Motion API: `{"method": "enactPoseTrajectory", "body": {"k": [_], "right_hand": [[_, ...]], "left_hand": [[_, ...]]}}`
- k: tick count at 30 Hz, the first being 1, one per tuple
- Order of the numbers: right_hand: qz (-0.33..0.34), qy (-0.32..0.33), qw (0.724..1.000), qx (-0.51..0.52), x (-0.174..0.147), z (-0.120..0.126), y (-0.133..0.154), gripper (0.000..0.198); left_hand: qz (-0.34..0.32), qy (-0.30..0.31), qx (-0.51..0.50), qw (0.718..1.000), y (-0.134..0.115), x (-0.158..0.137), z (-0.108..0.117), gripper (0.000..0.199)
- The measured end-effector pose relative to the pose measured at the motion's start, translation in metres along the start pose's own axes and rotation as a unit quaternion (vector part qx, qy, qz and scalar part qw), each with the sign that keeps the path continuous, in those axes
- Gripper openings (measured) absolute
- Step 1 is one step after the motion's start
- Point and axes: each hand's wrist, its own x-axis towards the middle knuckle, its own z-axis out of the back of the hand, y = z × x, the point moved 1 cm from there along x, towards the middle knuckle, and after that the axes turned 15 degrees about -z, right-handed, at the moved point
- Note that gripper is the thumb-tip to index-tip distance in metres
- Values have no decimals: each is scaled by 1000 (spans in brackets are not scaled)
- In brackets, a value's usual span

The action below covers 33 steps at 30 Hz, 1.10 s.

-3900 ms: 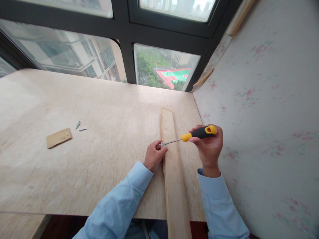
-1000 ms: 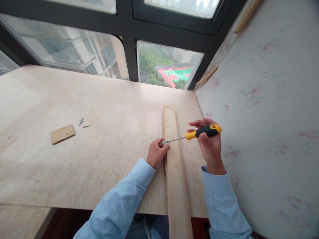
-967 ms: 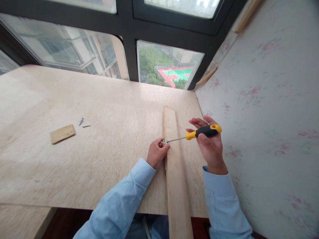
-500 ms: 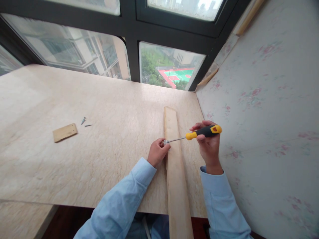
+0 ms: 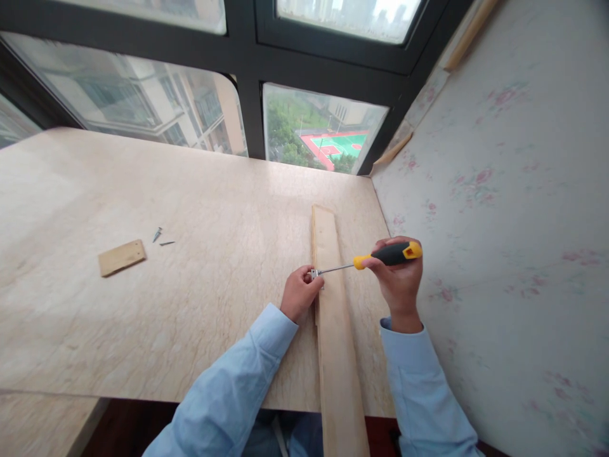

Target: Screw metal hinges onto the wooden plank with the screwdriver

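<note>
My right hand (image 5: 398,274) is closed around the black and yellow handle of a screwdriver (image 5: 387,255). The shaft points left across a long wooden board (image 5: 335,330), and its tip meets a small metal bracket (image 5: 314,273) at the board's left edge. With thumb and fingers, my left hand (image 5: 301,293) pinches that bracket against the wood. Any screw under the tip is too small to make out. The board lies lengthwise on the stone-patterned surface, its near end jutting past the front edge.
Off to the left, a short wooden piece (image 5: 122,258) lies near two screws (image 5: 157,234). A papered wall (image 5: 504,254) rises close to my right arm. Dark window frames (image 5: 250,95) stand behind the marble-look countertop (image 5: 204,209).
The fingers of my right hand have wrapped more fully round the screwdriver handle, which has turned slightly. My left hand stays at the bracket. The view has shifted a little.
</note>
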Motion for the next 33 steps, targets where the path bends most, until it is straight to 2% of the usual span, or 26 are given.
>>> {"method": "enactPoseTrajectory", "body": {"k": [2,6,9,14,18,21,25,29,31,33], "right_hand": [[-6,21,1000,17,0,-1,-1,53],[-73,148,980,107,-1,2,8,57],[-95,193,967,134,-1,8,15,55],[-96,181,974,102,-1,11,13,51],[-13,70,995,66,0,4,6,40],[40,21,998,49,0,-1,1,47],[-25,104,992,69,-1,0,4,45],[-87,199,970,112,-2,7,14,54],[-98,203,969,100,-2,10,15,51],[-95,181,976,75,-2,12,13,45]], "left_hand": [[4,0,5,1000,-1,0,0,27],[7,-3,6,1000,-3,-1,1,26],[7,-4,3,1000,-2,-1,1,26],[3,-3,14,1000,-1,-1,1,27],[6,3,8,1000,-1,0,1,26],[11,8,5,1000,-1,0,1,26],[12,12,16,1000,-2,0,1,25],[14,14,17,1000,-4,1,2,24],[16,15,14,1000,-3,2,2,25],[19,22,9,1000,-2,2,3,25]]}}
